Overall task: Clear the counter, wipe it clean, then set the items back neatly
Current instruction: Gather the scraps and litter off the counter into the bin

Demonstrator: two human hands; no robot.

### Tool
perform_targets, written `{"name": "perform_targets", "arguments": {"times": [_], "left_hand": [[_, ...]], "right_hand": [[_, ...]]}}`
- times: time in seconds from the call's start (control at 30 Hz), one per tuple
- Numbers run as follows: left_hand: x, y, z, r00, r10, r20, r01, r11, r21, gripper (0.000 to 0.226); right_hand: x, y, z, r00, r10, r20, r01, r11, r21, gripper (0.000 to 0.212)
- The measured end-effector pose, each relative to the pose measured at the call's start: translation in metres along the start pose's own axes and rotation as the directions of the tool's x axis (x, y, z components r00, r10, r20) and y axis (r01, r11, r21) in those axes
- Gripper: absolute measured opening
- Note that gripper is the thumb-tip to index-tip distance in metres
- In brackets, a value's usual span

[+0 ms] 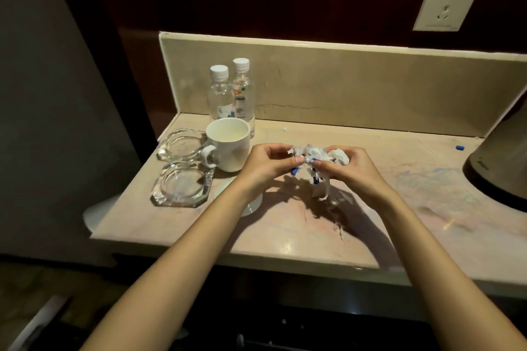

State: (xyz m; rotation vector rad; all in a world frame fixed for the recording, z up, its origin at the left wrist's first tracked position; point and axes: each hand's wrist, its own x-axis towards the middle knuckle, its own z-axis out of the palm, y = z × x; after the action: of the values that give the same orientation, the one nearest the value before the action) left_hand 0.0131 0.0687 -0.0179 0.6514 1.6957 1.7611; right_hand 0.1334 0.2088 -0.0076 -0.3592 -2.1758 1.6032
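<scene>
Over the middle of the beige stone counter [285,225], my left hand [268,164] and my right hand [349,167] both pinch a crumpled wad of white and blue paper scraps [315,155]. Shreds hang down from the wad. A few thin paper bits [338,226] lie on the counter below it. At the left stand a white mug [228,148], two clear water bottles [228,94] with white caps, and two glass ashtrays [182,184]. A white saucer [252,204] shows partly under my left wrist.
A dark metal kettle [502,168] stands at the right edge. A small blue scrap [459,147] lies near it, and a white crumb [284,129] by the backsplash. A wall socket [447,4] is above. Faint blue marks streak the counter's right half.
</scene>
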Motion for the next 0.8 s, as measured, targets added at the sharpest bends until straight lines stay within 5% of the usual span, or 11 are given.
{"name": "perform_targets", "arguments": {"times": [0.23, 0.67, 0.8], "left_hand": [[-0.054, 0.01, -0.018, 0.986, 0.035, -0.162, -0.039, 0.999, -0.025, 0.046], [-0.218, -0.037, -0.111, 0.923, -0.005, -0.384, -0.006, 1.0, -0.027, 0.017], [-0.26, -0.072, -0.145, 0.884, -0.052, -0.465, 0.039, 0.999, -0.039, 0.019]], "right_hand": [[-0.02, -0.026, 0.027, 0.989, -0.088, 0.12, 0.083, 0.995, 0.049, 0.016], [-0.093, -0.021, 0.172, 0.9, -0.098, 0.425, 0.036, 0.988, 0.153, 0.004], [-0.114, 0.003, 0.225, 0.851, -0.052, 0.522, -0.029, 0.989, 0.146, 0.015]]}}
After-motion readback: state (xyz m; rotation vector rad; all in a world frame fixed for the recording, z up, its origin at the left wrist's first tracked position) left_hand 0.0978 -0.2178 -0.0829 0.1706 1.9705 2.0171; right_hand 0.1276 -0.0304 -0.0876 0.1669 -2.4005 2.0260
